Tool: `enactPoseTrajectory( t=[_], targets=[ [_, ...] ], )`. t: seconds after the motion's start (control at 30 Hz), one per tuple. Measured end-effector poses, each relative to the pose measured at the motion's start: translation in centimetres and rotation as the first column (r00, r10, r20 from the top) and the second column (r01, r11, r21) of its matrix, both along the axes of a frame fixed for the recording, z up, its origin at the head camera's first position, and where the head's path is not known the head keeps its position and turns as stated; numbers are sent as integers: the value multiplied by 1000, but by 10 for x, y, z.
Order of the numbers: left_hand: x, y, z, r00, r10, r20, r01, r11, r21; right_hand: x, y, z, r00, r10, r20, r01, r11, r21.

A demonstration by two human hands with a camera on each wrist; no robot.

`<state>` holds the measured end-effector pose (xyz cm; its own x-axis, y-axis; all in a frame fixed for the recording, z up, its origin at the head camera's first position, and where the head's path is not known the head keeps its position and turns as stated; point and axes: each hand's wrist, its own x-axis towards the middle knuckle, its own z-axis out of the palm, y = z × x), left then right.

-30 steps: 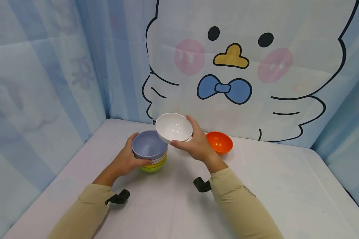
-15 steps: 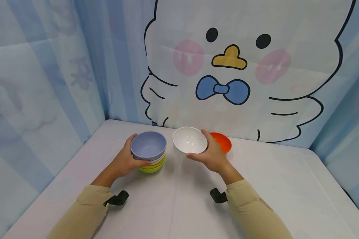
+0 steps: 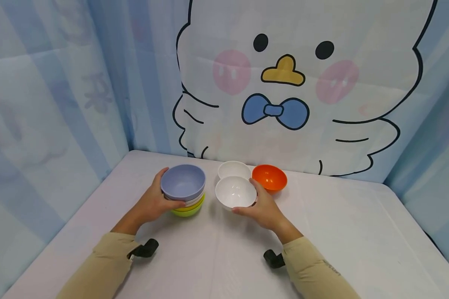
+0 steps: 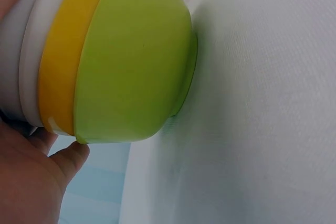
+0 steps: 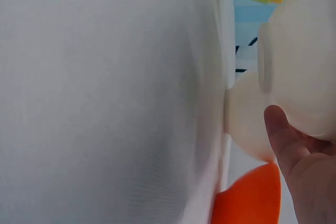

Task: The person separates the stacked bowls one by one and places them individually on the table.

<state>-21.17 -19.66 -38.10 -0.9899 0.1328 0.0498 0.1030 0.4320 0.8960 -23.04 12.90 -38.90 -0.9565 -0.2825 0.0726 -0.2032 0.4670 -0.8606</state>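
On the pale table (image 3: pixel 209 261) stood a bowl stack (image 3: pixel 183 185), gripped by your left hand (image 3: pixel 152 203); your right hand (image 3: pixel 264 210) held a raised white bowl (image 3: pixel 235 193); drifting backward risked bumping the rear bowl (image 3: pixel 233 168) into the orange bowl (image 3: pixel 270 179).

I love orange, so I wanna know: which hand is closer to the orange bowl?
Right. The right hand is just in front of the orange bowl, holding a white bowl; the left hand is farther away to the left, gripping the bowl stack.

You face a backdrop (image 3: pixel 284 20) printed with a cartoon bird wearing a blue bow tie (image 3: pixel 273 110); pale-blue curtains (image 3: pixel 52 124) flank your white-topped table (image 3: pixel 213 261).
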Motion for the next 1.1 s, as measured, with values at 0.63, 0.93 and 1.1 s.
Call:
enactPoseTrajectory(
  t=[0.63,0.93,1.1],
  targets=[
    [-2,-2,-1,1000,-13,11,13,999,33,1,-5,-15,992,84,-90,-78,995,68],
    [-2,-4,-1,1000,-20,12,19,999,38,0,-6,-15,996,85,-37,-82,994,77],
    [-2,-4,0,1000,-18,12,18,999,34,-2,-5,-15,997,80,-20,-78,993,85]
  ],
)
